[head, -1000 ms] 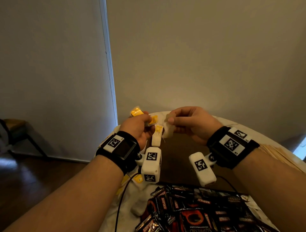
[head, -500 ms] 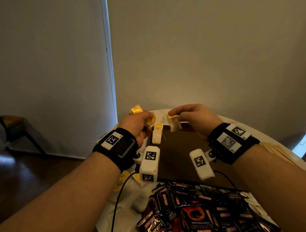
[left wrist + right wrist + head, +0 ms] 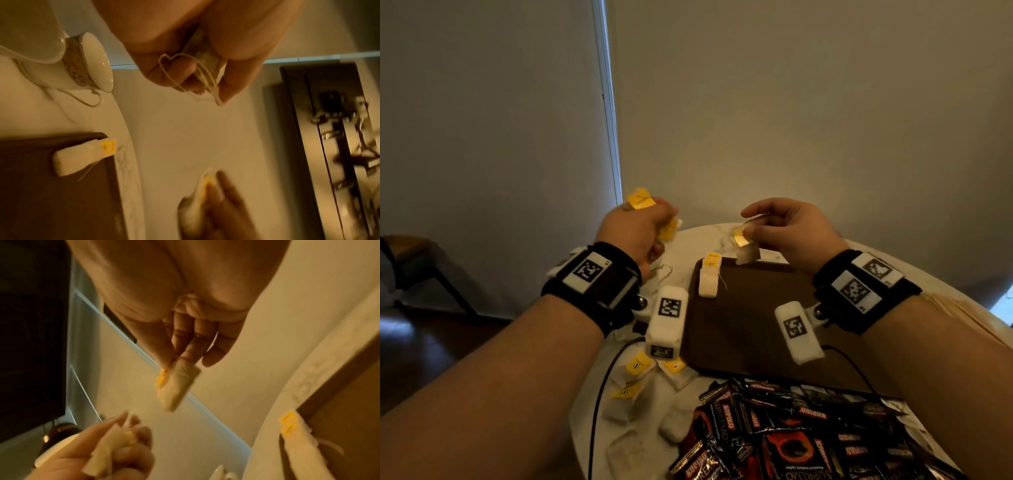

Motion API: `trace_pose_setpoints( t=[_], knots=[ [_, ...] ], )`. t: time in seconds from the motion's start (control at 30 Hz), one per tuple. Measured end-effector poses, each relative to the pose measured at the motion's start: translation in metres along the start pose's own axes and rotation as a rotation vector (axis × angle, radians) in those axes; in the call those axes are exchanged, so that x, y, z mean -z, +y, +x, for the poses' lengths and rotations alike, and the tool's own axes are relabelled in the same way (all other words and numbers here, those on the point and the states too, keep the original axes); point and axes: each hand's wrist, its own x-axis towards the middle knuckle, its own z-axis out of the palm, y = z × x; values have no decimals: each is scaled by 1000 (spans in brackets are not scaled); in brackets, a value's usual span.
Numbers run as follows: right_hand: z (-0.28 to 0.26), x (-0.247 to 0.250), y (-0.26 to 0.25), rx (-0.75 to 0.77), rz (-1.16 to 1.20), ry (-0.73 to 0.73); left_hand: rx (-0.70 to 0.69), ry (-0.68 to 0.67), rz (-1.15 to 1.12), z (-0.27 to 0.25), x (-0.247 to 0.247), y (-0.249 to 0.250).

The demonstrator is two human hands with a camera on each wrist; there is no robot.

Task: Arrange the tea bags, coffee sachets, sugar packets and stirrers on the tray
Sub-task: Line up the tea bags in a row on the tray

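Both hands hover over the far end of the dark brown tray [image 3: 750, 329], which sits on the round white desk [image 3: 709, 236]. The right hand [image 3: 787, 229] pinches a single tea bag [image 3: 746, 251] by its yellow tag between thumb and fingertips, the white pouch dangling just above the tray's far edge; the other fingers are loosely curled. From the right wrist camera the same tea bag [image 3: 174, 386] hangs tilted from the fingertips, slightly blurred.

The left hand [image 3: 637, 233] is off the tray's far-left corner, fingers curled tight round a bunch of tea bags [image 3: 642, 200], with yellow tags poking out above and beside the knuckles. The left wrist camera shows a pouch and looped strings [image 3: 197, 74] clutched against the palm.

One tea bag [image 3: 709, 279] already lies on the tray, at its far-left corner, yellow tag resting on the rim and its string trailing beside it. More loose tea bags [image 3: 640, 371] lie on the desk just off the tray's near-left corner. A heap of black-and-red coffee sachets [image 3: 791, 435] is piled along the tray's near edge, some overlapping the rim. A bundle of pale wooden stirrers [image 3: 955, 310] rests on the desk to the right of the tray. A white cup [image 3: 86, 61] stands on the desk beyond the tray's far-left corner.
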Motion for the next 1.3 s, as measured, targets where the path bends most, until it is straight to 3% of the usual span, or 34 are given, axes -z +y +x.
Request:
trace_pose_setpoints(
  t=[0.17, 0.23, 0.4, 0.5, 0.63, 0.73, 0.9, 1.13, 1.3],
  knots=[
    [1, -18, -8, 62, 142, 8, -23, -254, 153, -11, -18, -10],
    [2, -23, -11, 61, 182, 1, -47, -281, 184, -11, -23, -11],
    [4, -24, -4, -95, 139, -86, -61, -202, 239, -1, -24, -13],
    [8, -25, 9, -158, 58, -53, -54, -189, 275, 4, -24, -17],
    [18, -35, 43, -427, 86, -51, 11, -128, 197, 11, -25, -18],
    [25, -41, 65, -564, -99, -102, 29, -91, 150, 17, -23, -17],
    [30, -52, 76, -612, -229, -204, 16, -93, 115, 21, -18, -13],
    [31, -70, 81, -619, -191, -125, 15, -107, 101, 23, -14, -11],
    [35, -69, 70, -758, -105, -176, 21, -111, 93, 21, -12, -9]
  ],
)
